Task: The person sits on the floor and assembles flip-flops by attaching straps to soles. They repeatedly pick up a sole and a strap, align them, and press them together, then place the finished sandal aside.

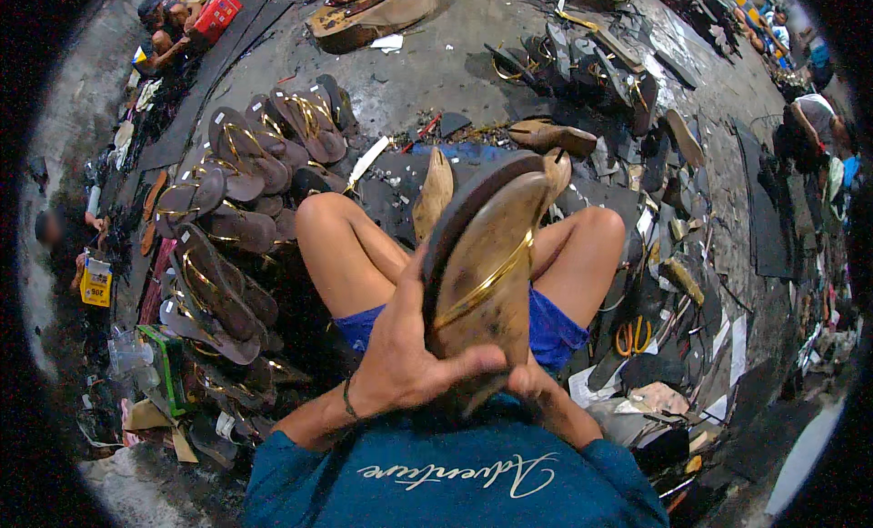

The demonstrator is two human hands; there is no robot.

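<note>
In front of my lap I hold a sandal on a wooden shoe last (486, 264). A shiny gold strap (482, 291) crosses the worn tan last, and a dark sole (446, 241) runs along its left edge. My left hand (400, 346) is closed round the lower left side, thumb across the heel end. My right hand (536, 387) grips the heel end from the right; most of its fingers are hidden. Another wooden last (434, 196) stands just beyond, between my knees.
Many brown sandals with gold straps (259, 155) lie piled at my left. Orange-handled scissors (634, 335) lie among scraps at my right. A heap of soles and straps (591, 64) is at the far right. Other people (168, 32) sit farther off.
</note>
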